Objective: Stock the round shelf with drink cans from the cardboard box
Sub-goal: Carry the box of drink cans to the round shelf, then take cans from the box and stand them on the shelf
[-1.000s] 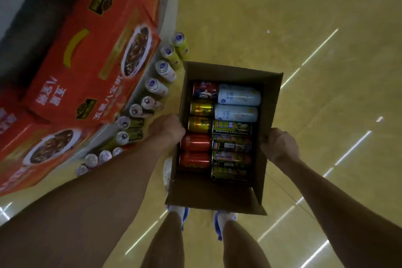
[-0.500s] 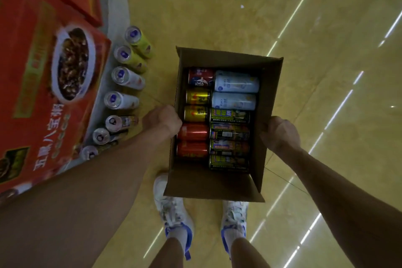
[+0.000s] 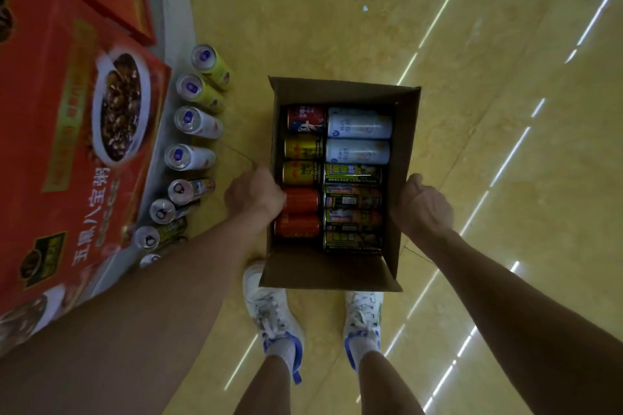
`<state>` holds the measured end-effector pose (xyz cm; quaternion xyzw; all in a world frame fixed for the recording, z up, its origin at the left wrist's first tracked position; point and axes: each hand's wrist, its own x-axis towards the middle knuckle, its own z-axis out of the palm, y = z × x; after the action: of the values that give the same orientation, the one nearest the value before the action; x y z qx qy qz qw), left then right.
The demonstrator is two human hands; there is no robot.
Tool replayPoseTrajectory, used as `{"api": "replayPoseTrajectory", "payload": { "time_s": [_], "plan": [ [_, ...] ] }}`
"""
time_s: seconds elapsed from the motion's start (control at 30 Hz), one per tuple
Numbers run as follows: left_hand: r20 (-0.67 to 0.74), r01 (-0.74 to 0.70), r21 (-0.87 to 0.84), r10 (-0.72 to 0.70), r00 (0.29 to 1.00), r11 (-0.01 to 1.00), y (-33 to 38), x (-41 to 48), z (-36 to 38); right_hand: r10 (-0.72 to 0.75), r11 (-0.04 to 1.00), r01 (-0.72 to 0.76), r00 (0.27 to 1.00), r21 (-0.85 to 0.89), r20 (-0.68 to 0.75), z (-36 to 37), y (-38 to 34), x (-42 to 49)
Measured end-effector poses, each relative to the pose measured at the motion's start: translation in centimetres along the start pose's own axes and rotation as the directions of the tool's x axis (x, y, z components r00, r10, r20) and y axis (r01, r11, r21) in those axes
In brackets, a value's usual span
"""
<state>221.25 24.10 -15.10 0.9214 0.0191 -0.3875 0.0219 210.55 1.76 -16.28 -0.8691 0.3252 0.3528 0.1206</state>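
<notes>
An open cardboard box [image 3: 406, 131] hangs in front of me above the floor, carried between both hands. My left hand [image 3: 253, 194] grips its left wall and my right hand [image 3: 421, 205] grips its right wall. Inside lie several drink cans on their sides: white cans [image 3: 359, 123], gold cans [image 3: 301, 146], red cans [image 3: 300, 201] and dark green cans [image 3: 352, 199]. To the left, the round shelf's grey rim [image 3: 175, 13] carries a curved row of upright cans [image 3: 188, 120], white and yellow-green among them.
Large red cartons [image 3: 67, 131] with a bowl picture fill the shelf's upper tier at the left. Glossy yellow floor [image 3: 337, 10] spreads ahead and to the right. My two white shoes [image 3: 273, 310] stand just below the box.
The view has swung so the shelf and its can row sit farther left and closer. The box stays held between both hands, now directly above my feet.
</notes>
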Motion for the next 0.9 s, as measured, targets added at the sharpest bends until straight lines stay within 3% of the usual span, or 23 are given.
{"api": "replayPoseTrajectory", "payload": {
  "time_s": [0.13, 0.2, 0.43, 0.73, 0.9],
  "plan": [
    [-0.101, -0.011, -0.077, 0.003, 0.995, 0.997, -0.5, -2.4, 0.7, 0.012, 0.996, -0.008, 0.999, 0.083, -0.052, 0.0, -0.8, -2.7],
    [-0.097, -0.082, -0.096, 0.072, 0.993, 0.992, -0.8, -3.6, 1.3, -0.029, 0.995, 0.034, 0.998, 0.098, -0.047, 0.3, -1.3, -3.9],
    [0.121, -0.321, -0.115, 0.334, 0.935, 0.940, -1.8, -7.5, 2.9, -0.266, 0.955, 0.254, 0.961, 0.151, 0.072, 1.8, -2.3, -7.2],
    [0.102, -0.308, -0.262, 0.343, 0.934, 0.915, -1.7, -6.4, 3.0, -0.390, 0.910, 0.368, 0.916, 0.191, 0.095, 3.3, -3.7, -7.0],
    [0.073, -0.290, -0.246, 0.316, 0.946, 0.925, 1.0, -2.8, 1.7, -0.446, 0.888, 0.429, 0.892, 0.169, 0.081, 3.1, -5.4, -3.1]
  ]
}}
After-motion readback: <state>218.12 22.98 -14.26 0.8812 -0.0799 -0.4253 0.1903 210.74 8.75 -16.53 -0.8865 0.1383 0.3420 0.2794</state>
